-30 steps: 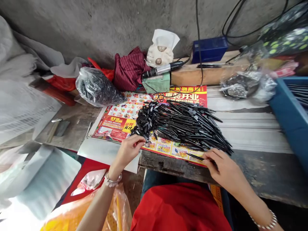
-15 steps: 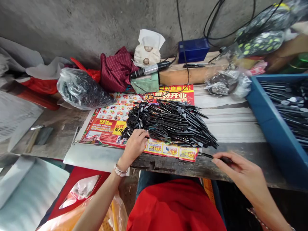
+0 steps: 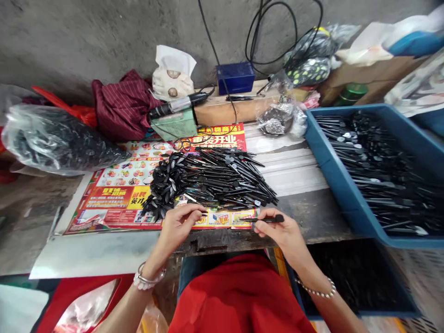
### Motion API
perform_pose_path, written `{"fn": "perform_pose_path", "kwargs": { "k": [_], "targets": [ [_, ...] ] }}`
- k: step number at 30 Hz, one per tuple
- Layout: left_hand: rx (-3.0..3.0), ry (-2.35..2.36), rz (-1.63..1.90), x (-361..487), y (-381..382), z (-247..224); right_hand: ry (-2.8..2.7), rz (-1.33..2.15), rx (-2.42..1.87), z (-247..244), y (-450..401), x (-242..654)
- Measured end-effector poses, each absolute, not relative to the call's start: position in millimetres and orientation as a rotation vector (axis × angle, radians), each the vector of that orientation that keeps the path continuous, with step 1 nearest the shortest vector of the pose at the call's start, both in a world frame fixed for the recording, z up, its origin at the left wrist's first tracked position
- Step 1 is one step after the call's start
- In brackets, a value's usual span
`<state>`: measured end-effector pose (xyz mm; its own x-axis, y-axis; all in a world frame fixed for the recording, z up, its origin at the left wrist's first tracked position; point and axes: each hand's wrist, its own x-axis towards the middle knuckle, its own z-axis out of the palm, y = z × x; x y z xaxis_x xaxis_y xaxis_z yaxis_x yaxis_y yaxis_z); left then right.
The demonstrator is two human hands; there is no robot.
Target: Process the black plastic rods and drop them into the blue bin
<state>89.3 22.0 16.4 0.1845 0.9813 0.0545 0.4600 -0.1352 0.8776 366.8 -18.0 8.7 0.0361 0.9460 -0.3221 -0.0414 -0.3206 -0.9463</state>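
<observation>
A slim black stick (image 3: pixel 277 218) with a thicker block-like end is pinched in my right hand (image 3: pixel 284 236). It lies level, its thin end pointing left over the front edge of a printed flyer (image 3: pixel 111 206). My left hand (image 3: pixel 177 227) is closed in a pinch to the left, and a small dark tip shows at its fingertips; what that belongs to is unclear. Just beyond both hands, a heap of similar black sticks (image 3: pixel 225 178) covers part of the flyer. Dark leaf-shaped ends (image 3: pixel 168 178) bunch at the heap's left side.
A blue bin (image 3: pixel 338 185) full of black sticks stands on the right. Along the wall are a bulging plastic bag (image 3: pixel 58 138), maroon cloth (image 3: pixel 121 106), a tissue pack (image 3: pixel 173 76), a corded rotary tool (image 3: pixel 178 104) and a dark blue box (image 3: pixel 236 77).
My right hand has come left and inward with the black stick, closer to my left hand. My left hand stays pinched by the heap. The view has swung right, showing more of the bin.
</observation>
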Motion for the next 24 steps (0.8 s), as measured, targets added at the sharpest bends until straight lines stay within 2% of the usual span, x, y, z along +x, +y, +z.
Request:
{"fn": "perform_pose_path", "kwargs": {
  "k": [4,13,24],
  "targets": [
    [1.658,1.260,0.860,117.6,21.0,22.7,-0.787,1.626,-1.387,6.9,-24.9,357.5],
    [1.607,1.176,0.859,140.0,20.0,22.0,-0.825,1.818,-1.342,6.6,-29.4,351.7],
    [1.726,1.178,0.750,147.1,21.2,22.0,-1.122,1.775,-1.440,-8.9,-34.3,351.9]
  ]
}}
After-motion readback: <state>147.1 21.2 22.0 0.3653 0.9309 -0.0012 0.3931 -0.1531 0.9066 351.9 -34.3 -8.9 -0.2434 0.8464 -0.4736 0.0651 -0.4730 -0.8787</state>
